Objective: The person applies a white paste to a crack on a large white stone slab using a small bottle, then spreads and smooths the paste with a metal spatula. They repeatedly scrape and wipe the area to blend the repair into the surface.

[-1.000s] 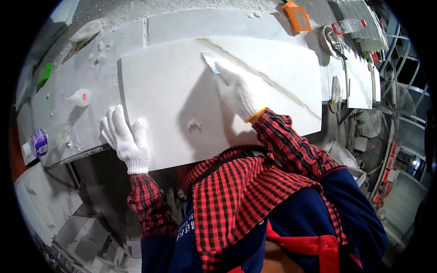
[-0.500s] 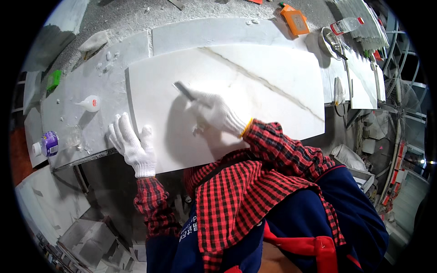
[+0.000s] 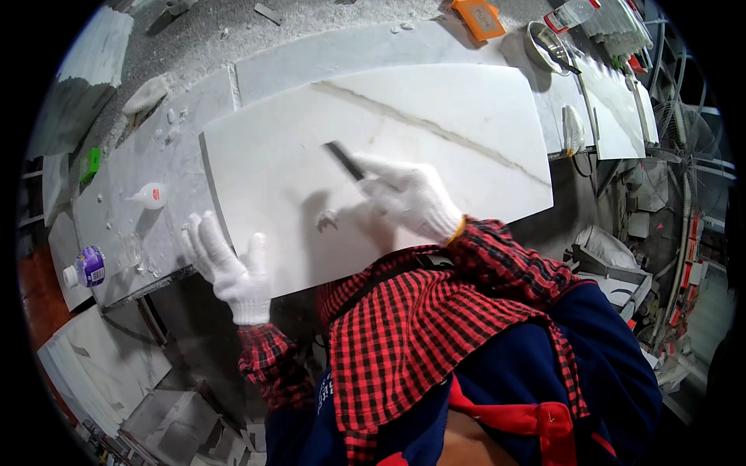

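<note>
Right hand [image 3: 408,198] fingers clenched on blade [image 3: 344,160], drawn nearer across marble slab [image 3: 466,109], left hand [image 3: 229,264] still flat, fingers released

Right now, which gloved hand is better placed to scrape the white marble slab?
Right hand: it already grips the dark flat blade on the white marble slab. Left hand rests flat at the slab's edge.

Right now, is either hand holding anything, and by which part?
The right hand grips a thin flat blade by its near end. The left hand holds nothing; it lies flat on the white slab's near-left corner.
</note>
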`<state>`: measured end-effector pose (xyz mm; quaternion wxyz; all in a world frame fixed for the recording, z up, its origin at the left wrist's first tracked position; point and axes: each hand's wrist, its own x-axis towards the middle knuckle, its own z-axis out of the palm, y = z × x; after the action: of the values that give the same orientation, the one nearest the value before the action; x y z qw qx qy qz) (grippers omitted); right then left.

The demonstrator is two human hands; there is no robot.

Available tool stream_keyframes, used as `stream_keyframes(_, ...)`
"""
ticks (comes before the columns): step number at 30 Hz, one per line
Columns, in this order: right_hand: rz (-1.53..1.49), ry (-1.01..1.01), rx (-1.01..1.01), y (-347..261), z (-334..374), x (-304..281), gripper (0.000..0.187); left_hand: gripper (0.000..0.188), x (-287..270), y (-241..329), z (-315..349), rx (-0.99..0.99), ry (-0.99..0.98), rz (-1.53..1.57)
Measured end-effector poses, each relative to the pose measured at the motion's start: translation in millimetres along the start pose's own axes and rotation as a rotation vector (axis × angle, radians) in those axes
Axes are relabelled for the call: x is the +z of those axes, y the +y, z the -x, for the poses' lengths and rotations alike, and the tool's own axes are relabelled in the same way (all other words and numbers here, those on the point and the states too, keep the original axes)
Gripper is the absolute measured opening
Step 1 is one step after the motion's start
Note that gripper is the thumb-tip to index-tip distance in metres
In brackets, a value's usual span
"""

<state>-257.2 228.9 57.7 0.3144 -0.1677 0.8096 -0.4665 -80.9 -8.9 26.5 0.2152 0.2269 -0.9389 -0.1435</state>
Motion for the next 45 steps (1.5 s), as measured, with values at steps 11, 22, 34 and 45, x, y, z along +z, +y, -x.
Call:
stream_keyframes(11,0.301,0.317,-0.125,39.0,-11.0,-23.8,0.046,0.064,16.0,-32.1,16.5,-0.027,0.018,0.071)
stream_keyframes(22,0.632,0.322,-0.298,25.8,-33.1,-8.0,0.059,0.058,14.7,-35.2,16.3,-0.003,0.024,0.132)
stream_keyframes(34,0.389,0.279,-0.260,20.5,-46.6,-0.2,0.046,0.059,16.7,-33.9,14.5,-0.032,0.028,0.112)
stream_keyframes(45,0.646,0.239,-0.213,-11.8,-64.9,13.6,0.042,0.062,15.0,-33.0,16.6,-0.112,-0.041,0.084)
